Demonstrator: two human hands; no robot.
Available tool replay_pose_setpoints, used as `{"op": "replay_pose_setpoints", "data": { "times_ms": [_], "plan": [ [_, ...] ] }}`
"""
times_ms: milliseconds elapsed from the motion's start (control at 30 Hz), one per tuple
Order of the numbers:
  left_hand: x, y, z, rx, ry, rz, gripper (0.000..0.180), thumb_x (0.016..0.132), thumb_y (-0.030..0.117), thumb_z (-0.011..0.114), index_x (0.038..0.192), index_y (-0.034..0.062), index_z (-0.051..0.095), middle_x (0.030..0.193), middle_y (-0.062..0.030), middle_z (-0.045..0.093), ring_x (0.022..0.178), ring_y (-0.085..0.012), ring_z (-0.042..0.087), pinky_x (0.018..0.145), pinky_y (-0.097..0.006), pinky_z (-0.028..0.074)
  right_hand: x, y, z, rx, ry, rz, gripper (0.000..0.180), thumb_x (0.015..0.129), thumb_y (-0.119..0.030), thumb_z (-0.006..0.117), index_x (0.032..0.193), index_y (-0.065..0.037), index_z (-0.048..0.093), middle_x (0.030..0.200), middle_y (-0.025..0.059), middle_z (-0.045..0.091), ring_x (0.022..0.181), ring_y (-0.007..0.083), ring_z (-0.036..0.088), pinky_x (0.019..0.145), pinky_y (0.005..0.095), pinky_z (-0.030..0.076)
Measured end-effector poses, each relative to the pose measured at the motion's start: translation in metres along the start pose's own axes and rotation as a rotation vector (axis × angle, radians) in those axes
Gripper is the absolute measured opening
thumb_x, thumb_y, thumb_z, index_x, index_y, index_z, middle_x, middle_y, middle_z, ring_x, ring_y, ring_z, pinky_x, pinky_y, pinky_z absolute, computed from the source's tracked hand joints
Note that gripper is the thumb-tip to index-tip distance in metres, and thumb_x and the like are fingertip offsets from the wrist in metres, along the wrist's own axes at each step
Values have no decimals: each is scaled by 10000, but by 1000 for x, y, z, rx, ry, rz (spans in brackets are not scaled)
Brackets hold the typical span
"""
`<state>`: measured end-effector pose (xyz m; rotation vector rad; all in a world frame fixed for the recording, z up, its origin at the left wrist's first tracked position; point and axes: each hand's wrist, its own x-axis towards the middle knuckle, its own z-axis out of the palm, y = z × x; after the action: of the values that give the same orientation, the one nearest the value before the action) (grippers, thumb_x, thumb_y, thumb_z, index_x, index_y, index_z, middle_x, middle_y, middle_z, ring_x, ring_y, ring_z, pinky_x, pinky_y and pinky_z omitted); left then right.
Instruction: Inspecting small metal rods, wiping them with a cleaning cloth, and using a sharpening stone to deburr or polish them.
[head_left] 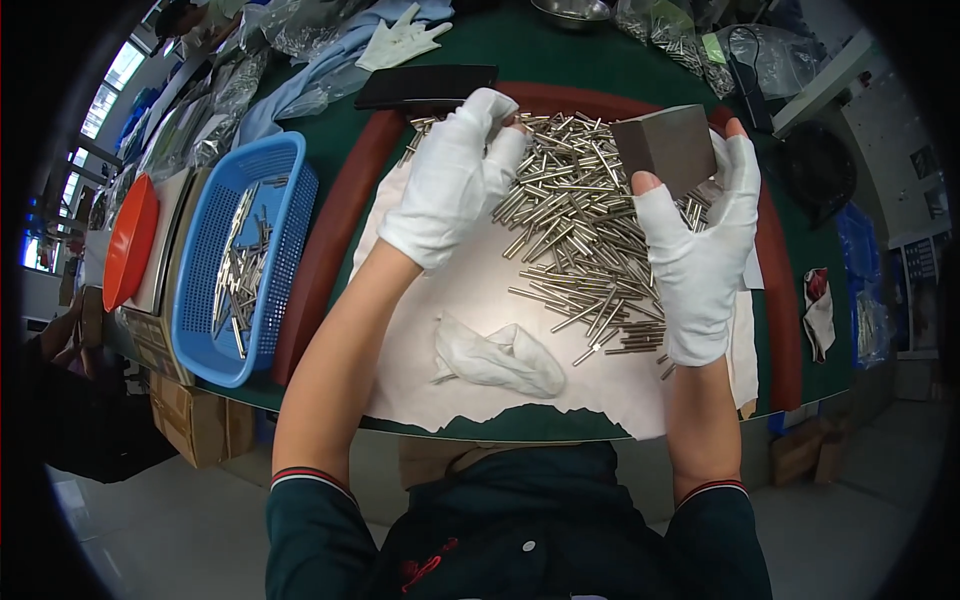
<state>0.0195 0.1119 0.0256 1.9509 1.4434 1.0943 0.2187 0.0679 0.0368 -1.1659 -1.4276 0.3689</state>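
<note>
Head view: a green table (560, 60) carries a white cloth (470, 300) strewn with a heap of metal rods (580, 230), with a blue basket (240, 260) of more rods at the left. The gloved right hand (700, 250) is raised, thumb and fingers clamped on a grey block (668, 148). The gloved left hand (455, 180) curls, knuckles up, over the heap's edge; whether it grasps anything I cannot tell.

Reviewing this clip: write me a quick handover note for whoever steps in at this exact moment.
Left hand: gloved, resting on the pile of metal rods, seemingly closed on a few.
Right hand: gloved, holding a grey block above the pile.
Rods lie loose on the white cloth; a crumpled white rag lies nearer the body.
Done: some rods already in the blue basket at left.
Left: most of the pile remains on the cloth.
</note>
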Motion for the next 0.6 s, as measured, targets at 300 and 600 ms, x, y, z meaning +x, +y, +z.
{"op": "replay_pose_setpoints", "data": {
  "times_ms": [300, 600],
  "plan": [
    [-94, -24, -47, -920, 170, -508, 324, 941, 147, 561, 1200, -6, 441, 823, -117, 626, 662, -164, 629, 569, -222, 497, -25, -7, 22, 103, -239, 19, 832, 743, -146, 765, 1418, 13, 305, 1248, 116, 510, 1111, 187, 489, 1001, 328, 357],
    [-112, -39, -37, -1266, 184, -496, 635, 827, 26, 673, 1344, -61, 316, 999, -145, 626, 947, -193, 633, 826, -272, 537, -46, -10, 33, 61, -427, 41, 940, 684, -156, 793, 1436, 14, 256, 1211, 156, 526, 1105, 245, 522, 978, 357, 397]
  ]
}}
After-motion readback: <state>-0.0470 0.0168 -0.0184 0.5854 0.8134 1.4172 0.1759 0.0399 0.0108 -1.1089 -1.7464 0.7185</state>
